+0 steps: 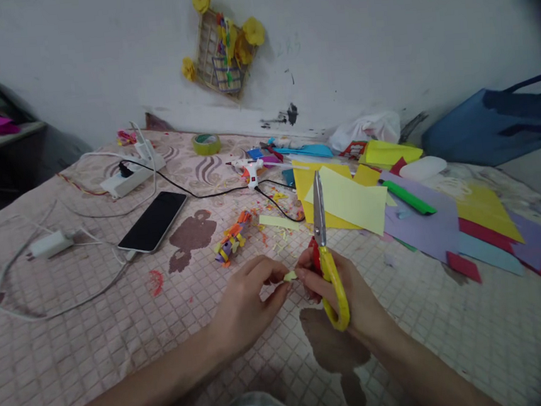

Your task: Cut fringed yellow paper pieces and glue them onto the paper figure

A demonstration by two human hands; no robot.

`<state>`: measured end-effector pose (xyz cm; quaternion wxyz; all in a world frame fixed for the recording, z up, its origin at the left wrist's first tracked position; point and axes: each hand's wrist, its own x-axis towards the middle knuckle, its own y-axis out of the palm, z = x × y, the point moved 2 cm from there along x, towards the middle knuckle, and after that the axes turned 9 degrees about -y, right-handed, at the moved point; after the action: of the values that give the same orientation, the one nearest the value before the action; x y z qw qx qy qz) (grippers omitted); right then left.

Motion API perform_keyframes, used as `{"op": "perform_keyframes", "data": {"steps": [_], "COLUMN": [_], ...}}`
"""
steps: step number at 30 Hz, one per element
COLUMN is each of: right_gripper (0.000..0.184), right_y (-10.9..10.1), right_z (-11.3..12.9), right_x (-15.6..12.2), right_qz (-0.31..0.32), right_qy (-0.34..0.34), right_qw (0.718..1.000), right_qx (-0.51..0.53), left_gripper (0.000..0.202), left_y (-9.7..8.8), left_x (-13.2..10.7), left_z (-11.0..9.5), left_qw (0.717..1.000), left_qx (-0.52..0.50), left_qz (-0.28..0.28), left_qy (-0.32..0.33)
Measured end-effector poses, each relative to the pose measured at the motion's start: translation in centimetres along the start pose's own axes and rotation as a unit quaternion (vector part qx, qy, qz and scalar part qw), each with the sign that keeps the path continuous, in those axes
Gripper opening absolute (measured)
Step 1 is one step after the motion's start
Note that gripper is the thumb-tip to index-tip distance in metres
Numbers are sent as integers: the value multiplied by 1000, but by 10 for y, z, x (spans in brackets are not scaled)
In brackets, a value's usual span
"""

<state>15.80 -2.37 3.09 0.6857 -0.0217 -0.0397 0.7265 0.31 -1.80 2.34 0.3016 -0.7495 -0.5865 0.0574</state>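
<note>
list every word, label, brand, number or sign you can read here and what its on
"28", plus a third digit too faint to settle: green number on the wall, right of the hanging decoration.
Tape roll: any print is too blurred to read.
Scissors and phone: none readable.

From the right hand (354,284), the pale diamond-patterned tablecloth (411,295) offers passage at 3 o'clock. The multicoloured paper figurine (234,238) obstructs 10, the white plastic glue gun (252,175) 11, overlapping yellow paper sheets (358,203) 1.
</note>
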Motion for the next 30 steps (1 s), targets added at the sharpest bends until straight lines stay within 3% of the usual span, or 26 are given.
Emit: {"op": "perform_keyframes", "data": {"steps": [6, 17, 20, 26, 30], "right_gripper": [21, 27, 28, 28, 32], "right_y": [-1, -1, -1, 1, 2], "right_z": [0, 0, 1, 0, -1], "right_x": [-2, -1, -1, -3, -4], "right_qz": [-1, -2, -2, 6, 13], "right_qy": [5, 8, 8, 17, 30], "right_qw": [1000, 1000, 999, 997, 997], "right_qx": [17, 23, 53, 69, 75], "left_gripper": [5, 13, 14, 19, 22], "left_y": [1, 3, 2, 1, 1], "left_x": [-2, -3, -1, 3, 2], "left_z": [-2, 1, 0, 2, 3], "left_qw": [999, 999, 1000, 987, 980], "left_qx": [-4, 28, 0, -94, -128], "left_qz": [12, -3, 18, 64, 70], "left_qy": [-30, 46, 12, -116, -136]}}
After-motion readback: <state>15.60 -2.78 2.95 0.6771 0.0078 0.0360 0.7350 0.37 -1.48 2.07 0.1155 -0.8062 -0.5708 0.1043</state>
